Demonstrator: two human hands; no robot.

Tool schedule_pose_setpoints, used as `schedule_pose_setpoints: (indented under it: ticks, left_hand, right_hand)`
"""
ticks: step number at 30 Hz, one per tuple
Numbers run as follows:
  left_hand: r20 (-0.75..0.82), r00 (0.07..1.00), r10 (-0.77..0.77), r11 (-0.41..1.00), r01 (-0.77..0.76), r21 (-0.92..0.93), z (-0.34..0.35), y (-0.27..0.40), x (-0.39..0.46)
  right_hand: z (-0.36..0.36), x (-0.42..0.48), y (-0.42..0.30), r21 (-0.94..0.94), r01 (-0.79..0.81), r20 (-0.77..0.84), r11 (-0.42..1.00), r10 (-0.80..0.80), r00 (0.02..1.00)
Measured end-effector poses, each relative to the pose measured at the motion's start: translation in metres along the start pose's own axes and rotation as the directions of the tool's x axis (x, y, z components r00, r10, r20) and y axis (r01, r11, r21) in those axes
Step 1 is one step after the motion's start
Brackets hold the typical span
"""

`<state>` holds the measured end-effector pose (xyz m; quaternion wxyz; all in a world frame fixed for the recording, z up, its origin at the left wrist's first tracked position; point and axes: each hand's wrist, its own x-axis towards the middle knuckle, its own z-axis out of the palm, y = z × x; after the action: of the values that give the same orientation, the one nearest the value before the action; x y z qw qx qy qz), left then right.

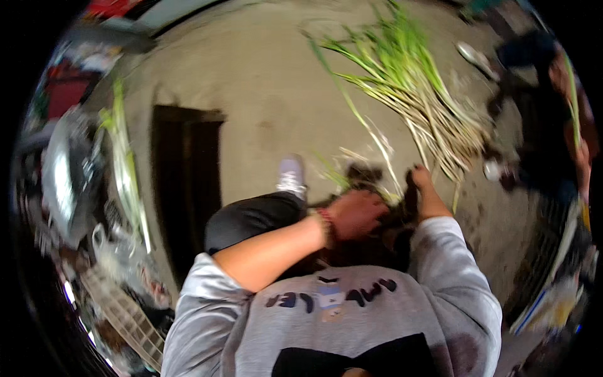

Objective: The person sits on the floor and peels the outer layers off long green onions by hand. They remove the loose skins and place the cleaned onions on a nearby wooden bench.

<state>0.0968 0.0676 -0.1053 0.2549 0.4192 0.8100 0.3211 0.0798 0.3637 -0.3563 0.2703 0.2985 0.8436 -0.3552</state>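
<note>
A large heap of green onions (414, 94) lies on the concrete floor, with green tops pointing away and pale root ends towards the right. My left hand (355, 214), with a bracelet at the wrist, reaches over the floor beside loose trimmings (351, 176) and a single onion stalk (377, 141). Blur hides what its fingers grip. Close to the heap's lower edge, my right hand (421, 181) has its fingers curled near a stalk's end. Whether it holds that stalk is unclear.
Another person's hand (583, 160) at the right edge has a green stalk by it. At left are a separate onion bunch (125, 165), a dark rectangular opening or panel (186, 174), a clear plastic bag (66, 179) and a plastic crate (122, 311). My shoe (291, 176) rests ahead.
</note>
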Motion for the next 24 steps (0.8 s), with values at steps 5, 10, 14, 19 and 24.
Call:
schedule_pose_setpoints:
  ticks: [5,10,14,19,24]
  left_hand:
    - [0.115,0.993,0.026,0.999,-0.021,-0.047,-0.013,0.003,0.007]
    - [0.141,0.989,-0.042,0.995,0.055,-0.087,-0.008,0.003,0.006]
    - [0.134,0.990,-0.033,0.997,0.042,-0.070,-0.012,0.005,0.004]
    - [0.107,0.994,-0.009,0.999,0.015,-0.048,-0.006,0.008,-0.004]
    - [0.129,0.991,-0.033,0.999,0.031,0.023,-0.006,0.001,-0.015]
  right_hand:
    - [0.027,0.038,0.050,-0.130,-0.073,-0.102,0.989,0.060,0.993]
    - [0.029,0.018,0.016,-0.207,-0.025,-0.425,0.978,-0.068,0.903]
    - [0.047,0.049,0.024,-0.154,0.168,-0.217,0.974,-0.200,0.956]
    - [0.111,0.011,0.014,-0.498,0.075,-0.113,0.864,-0.150,0.982]
    - [0.093,0.004,0.016,-0.228,0.123,-0.049,0.966,-0.137,0.989]
